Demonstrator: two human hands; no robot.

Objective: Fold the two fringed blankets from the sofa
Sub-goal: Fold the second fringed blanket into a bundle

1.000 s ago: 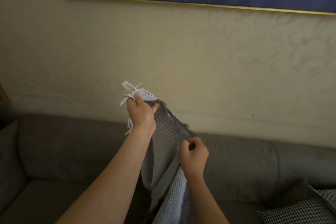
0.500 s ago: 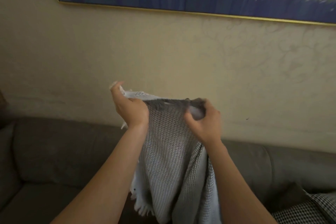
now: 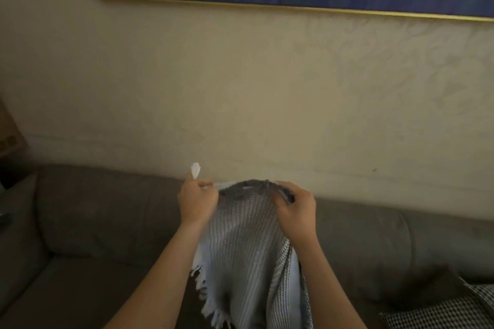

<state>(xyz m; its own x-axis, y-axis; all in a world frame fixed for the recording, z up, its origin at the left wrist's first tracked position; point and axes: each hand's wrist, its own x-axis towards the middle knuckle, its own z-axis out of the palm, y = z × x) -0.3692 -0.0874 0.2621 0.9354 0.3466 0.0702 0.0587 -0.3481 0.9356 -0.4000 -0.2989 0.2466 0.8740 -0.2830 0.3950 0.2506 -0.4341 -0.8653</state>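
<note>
Where the blanket (image 3: pixel 246 256) hangs: in the air before the sofa (image 3: pixel 107 222) — top edge between 2 hands, fringe (image 3: pixel 207 307) low at the left.
Left hand (image 3: pixel 196 201): pinches the top edge, white tassel (image 3: pixel 195 169) above it.
Right hand (image 3: pixel 295 208): fingers curled round the bunched dark edge.
Cushion (image 3: pixel 441 310): checked, on the sofa — far right.

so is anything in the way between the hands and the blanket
Nothing visible: the left hand and the right hand both grip the top edge of the blanket, held up over the sofa.
</note>
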